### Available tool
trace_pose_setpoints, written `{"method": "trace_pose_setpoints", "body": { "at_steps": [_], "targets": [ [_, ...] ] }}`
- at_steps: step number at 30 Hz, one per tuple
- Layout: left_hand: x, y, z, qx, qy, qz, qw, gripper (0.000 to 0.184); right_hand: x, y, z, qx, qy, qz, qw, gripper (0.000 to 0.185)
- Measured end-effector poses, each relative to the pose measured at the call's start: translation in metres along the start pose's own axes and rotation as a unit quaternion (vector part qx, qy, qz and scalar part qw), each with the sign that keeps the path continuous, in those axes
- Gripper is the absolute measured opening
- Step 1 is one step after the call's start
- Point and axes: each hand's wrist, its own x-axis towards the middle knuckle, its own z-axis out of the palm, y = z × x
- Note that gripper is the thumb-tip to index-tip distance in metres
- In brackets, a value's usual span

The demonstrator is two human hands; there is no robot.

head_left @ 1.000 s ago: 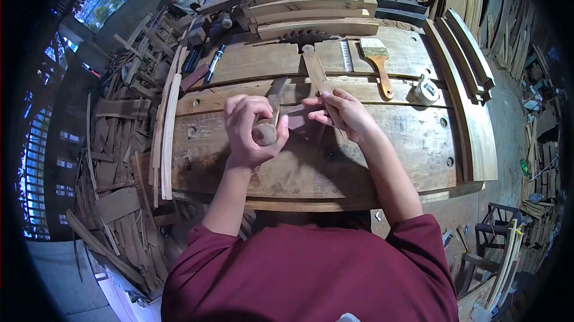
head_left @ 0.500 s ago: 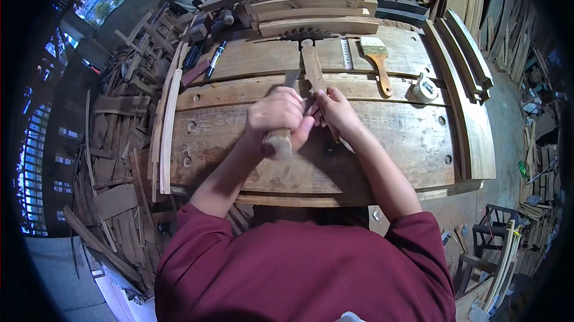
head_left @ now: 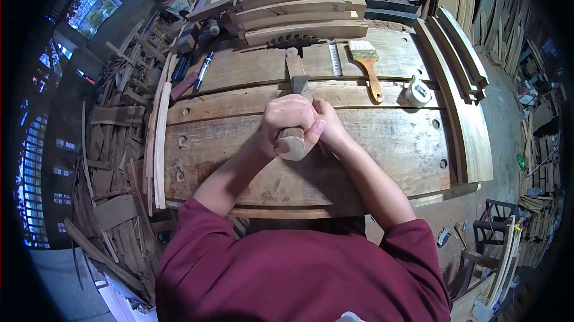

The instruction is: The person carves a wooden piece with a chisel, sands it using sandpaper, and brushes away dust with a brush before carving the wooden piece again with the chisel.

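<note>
My left hand is closed around the thick wooden handle of a chisel. The chisel's flat metal blade points away from me and overlaps a slim wooden strip. That strip has a rounded far end with a small hole. My right hand is closed on the strip's near part, close against my left hand. Most of its fingers are hidden, and whether the blade's edge touches the wood I cannot tell.
On the workbench lie a paintbrush, a tape measure, a metal ruler and a marker. A dark toothed blade sits before stacked boards. Long boards line the right edge.
My left hand has swung right with the chisel, so the blade now overlaps the strip instead of lying left of it. The whole view has shifted slightly.
</note>
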Motion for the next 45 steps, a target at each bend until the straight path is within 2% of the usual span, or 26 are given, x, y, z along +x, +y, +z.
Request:
{"method": "trace_pose_setpoints", "body": {
  "at_steps": [2,3,4,6,7,11,12,15,18,19,20,21,22,24,26,28,29,30,33,34,36,38,40,42,44,45],
  "targets": [
    [0.009,0.006,-0.002,0.008,-0.007,-0.043,0.999,0.021,0.000,-0.003,0.001,-0.004,-0.018,-0.024,1.000,0.034],
    [0.010,0.003,-0.003,0.012,-0.024,-0.056,0.998,0.020,0.013,0.025,0.007,-0.050,0.025,-0.098,0.994,0.032],
    [0.013,-0.001,-0.001,0.011,-0.026,-0.057,0.998,0.020,0.015,0.027,0.005,-0.048,0.026,-0.097,0.994,0.032],
    [0.019,-0.014,0.002,0.029,-0.046,-0.072,0.996,0.018,0.015,0.032,0.003,-0.046,-0.012,-0.211,0.976,0.033],
    [0.023,-0.019,-0.001,0.042,-0.084,-0.086,0.992,0.017,0.015,0.036,0.006,-0.042,-0.011,-0.209,0.977,0.033],
    [0.039,-0.005,0.005,0.029,-0.120,-0.066,0.990,0.017,0.024,0.063,0.018,0.121,-0.008,-0.168,0.978,0.039],
    [0.036,-0.004,0.010,0.028,-0.114,-0.072,0.990,0.017,0.022,0.060,0.015,0.122,-0.004,-0.170,0.978,0.039],
    [0.028,-0.020,0.012,0.028,-0.129,-0.078,0.988,0.019,0.001,0.021,0.006,0.028,0.024,-0.201,0.979,0.034],
    [0.020,-0.036,0.010,0.059,-0.091,-0.079,0.991,0.021,-0.008,-0.012,-0.002,-0.041,0.037,-0.224,0.973,0.031],
    [0.017,-0.039,0.009,0.062,-0.007,-0.109,0.992,0.021,-0.006,-0.019,-0.003,0.006,-0.010,-0.074,0.997,0.028],
    [0.014,-0.040,0.007,0.065,0.077,-0.137,0.985,0.021,-0.005,-0.025,-0.003,0.054,-0.057,0.079,0.994,0.025],
    [0.010,-0.040,0.003,0.072,0.124,-0.160,0.977,0.020,-0.005,-0.028,-0.002,0.041,-0.052,0.074,0.995,0.024],
    [0.005,-0.043,-0.003,0.073,0.127,-0.161,0.976,0.020,-0.005,-0.028,-0.002,0.040,-0.054,0.074,0.995,0.024],
    [-0.008,-0.048,-0.022,0.146,0.177,-0.162,0.960,0.019,-0.004,-0.027,-0.002,0.031,-0.059,0.068,0.995,0.025],
    [-0.020,-0.039,-0.044,0.190,0.165,-0.193,0.948,0.020,-0.006,-0.030,-0.002,0.031,-0.064,0.074,0.995,0.025],
    [-0.033,-0.029,-0.062,0.254,0.097,-0.242,0.931,0.026,-0.006,-0.030,-0.002,0.030,-0.070,0.079,0.994,0.025],
    [-0.045,-0.028,-0.071,0.297,0.043,-0.217,0.929,0.028,-0.005,-0.027,-0.002,0.043,-0.071,0.079,0.993,0.025],
    [-0.059,-0.025,-0.078,0.301,0.047,-0.219,0.927,0.028,-0.004,-0.025,-0.002,0.056,-0.072,0.080,0.993,0.024],
    [-0.085,-0.005,-0.095,0.370,-0.132,-0.257,0.883,0.042,-0.003,-0.024,-0.002,0.062,-0.078,0.081,0.992,0.024],
    [-0.084,-0.001,-0.098,0.374,-0.129,-0.259,0.881,0.042,-0.003,-0.023,-0.002,0.062,-0.072,0.083,0.992,0.024],
    [-0.075,0.010,-0.102,0.454,-0.212,-0.184,0.846,0.040,-0.002,-0.021,-0.003,0.061,-0.083,0.082,0.991,0.022],
    [-0.044,0.042,-0.101,0.473,-0.207,-0.182,0.837,0.038,-0.001,-0.019,-0.004,0.079,-0.068,0.085,0.991,0.021],
    [-0.007,0.085,-0.090,0.283,-0.002,-0.238,0.929,0.033,0.004,-0.012,-0.008,0.065,-0.070,0.063,0.993,0.021],
    [0.013,0.126,-0.081,0.063,0.087,-0.109,0.988,0.024,0.005,-0.011,-0.011,0.062,-0.067,0.064,0.994,0.021],
    [0.032,0.154,-0.076,-0.101,0.078,0.009,0.992,0.022,0.001,-0.016,-0.012,0.056,-0.057,0.061,0.995,0.021],
    [0.036,0.182,-0.076,-0.093,0.058,-0.077,0.991,0.023,-0.001,-0.019,-0.012,0.050,-0.057,0.062,0.995,0.021]
  ]
}}
